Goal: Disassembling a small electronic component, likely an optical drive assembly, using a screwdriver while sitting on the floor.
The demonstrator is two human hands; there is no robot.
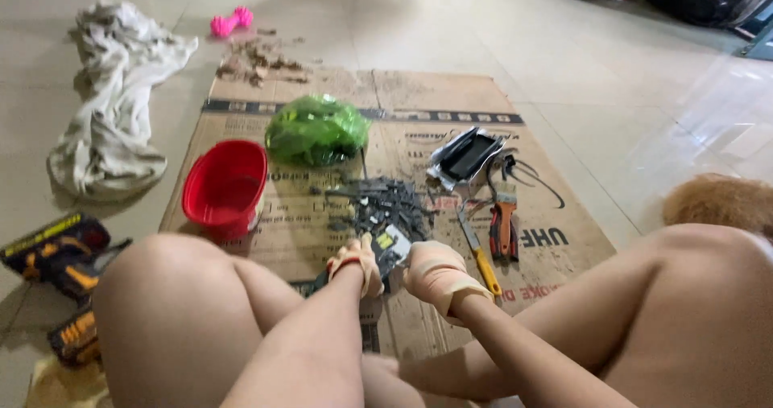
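Note:
Both my hands wear thin beige gloves and meet over the near middle of a flattened cardboard sheet [435, 102]. My left hand [357, 264] and my right hand [429, 273] together grip a small dark part with a pale face [392, 247]. Just beyond them lies a heap of dark broken pieces [378, 205]. My bare knees rise on either side of the hands.
On the cardboard: a red bowl [225, 185], a green plastic bag [316, 130], a black tray on silver foil [469, 156], an orange-handled tool [503, 227], a yellow-handled tool [480, 255]. On the tiles: a crumpled cloth [113, 94], a pink toy [230, 22], a black-and-yellow power tool [56, 251], a furry animal [721, 201].

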